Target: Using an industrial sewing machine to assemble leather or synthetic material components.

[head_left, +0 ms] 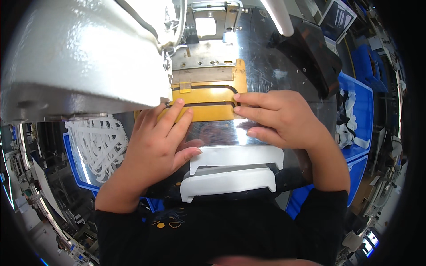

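A person's two bare hands rest palm down on a flat yellow template plate with two long dark slots [208,95], which lies on a shiny metal work table [222,133], at the centre of the view. The left hand [155,142] has its fingers spread, the fingertips on the plate's lower left part; its thumb reaches down to the upper left corner of a white strip. The right hand [284,117] is loosely open—two straight fingertips touch the plate's right end, beside the ends of the slots, and the thumb sits lower, apart from the plate. Neither hand is closed around anything.

A small square of clear yellow tape [185,87] crosses the upper slot. Beyond it, a silver metal bracket [204,55] overlaps the plate's far side, and a bulky, glossy white machine head [88,57] looms at upper left.

Nearer the person lie two long white strips with down-turned ends [235,156], one just below the other. Blue plastic bins flank the table—the left one [73,159] heaped with white ribbon-like strips [97,142], the right one [361,102] holding white and black pieces [346,119].
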`<state>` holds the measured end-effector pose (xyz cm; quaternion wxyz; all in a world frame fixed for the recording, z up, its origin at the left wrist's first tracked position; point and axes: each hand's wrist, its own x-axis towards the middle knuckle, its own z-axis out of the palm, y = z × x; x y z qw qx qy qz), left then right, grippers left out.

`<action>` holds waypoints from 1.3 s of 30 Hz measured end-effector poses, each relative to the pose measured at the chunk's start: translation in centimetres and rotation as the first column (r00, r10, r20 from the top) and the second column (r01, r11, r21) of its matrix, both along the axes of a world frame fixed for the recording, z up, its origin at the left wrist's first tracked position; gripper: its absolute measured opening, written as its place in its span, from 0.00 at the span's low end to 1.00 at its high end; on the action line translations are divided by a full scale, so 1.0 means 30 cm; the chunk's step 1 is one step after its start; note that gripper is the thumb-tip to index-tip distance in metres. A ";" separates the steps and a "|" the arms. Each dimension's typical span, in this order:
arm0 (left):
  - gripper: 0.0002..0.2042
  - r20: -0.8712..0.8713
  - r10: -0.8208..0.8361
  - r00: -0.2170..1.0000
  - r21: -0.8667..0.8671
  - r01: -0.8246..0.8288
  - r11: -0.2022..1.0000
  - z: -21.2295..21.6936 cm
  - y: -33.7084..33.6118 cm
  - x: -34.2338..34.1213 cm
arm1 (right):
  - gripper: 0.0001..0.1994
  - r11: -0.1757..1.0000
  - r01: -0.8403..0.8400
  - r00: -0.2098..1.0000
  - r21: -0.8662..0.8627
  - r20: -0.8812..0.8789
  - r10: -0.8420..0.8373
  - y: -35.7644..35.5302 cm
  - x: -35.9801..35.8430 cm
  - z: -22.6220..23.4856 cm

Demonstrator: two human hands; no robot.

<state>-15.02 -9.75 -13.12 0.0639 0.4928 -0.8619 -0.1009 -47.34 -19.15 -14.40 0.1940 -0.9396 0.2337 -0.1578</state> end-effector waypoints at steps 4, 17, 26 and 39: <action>0.37 0.012 -0.019 1.000 -0.014 0.019 1.000 -0.006 0.001 0.003 | 0.19 1.000 -0.006 0.998 0.000 -0.068 0.006 0.005 0.005 0.006; 0.37 -0.003 0.002 1.000 0.031 -0.001 1.000 0.006 0.000 0.004 | 0.20 0.999 -0.003 0.991 0.046 -0.131 0.010 0.012 0.023 0.031; 0.39 0.045 -0.016 0.999 0.028 0.015 0.999 0.003 0.000 -0.016 | 0.21 1.000 -0.014 0.991 0.001 -0.131 0.014 0.018 0.032 0.044; 0.40 -0.004 -0.112 0.994 0.041 0.112 0.993 -0.015 -0.015 -0.065 | 0.22 0.996 -0.003 0.999 -0.086 -0.042 -0.001 0.033 0.068 0.022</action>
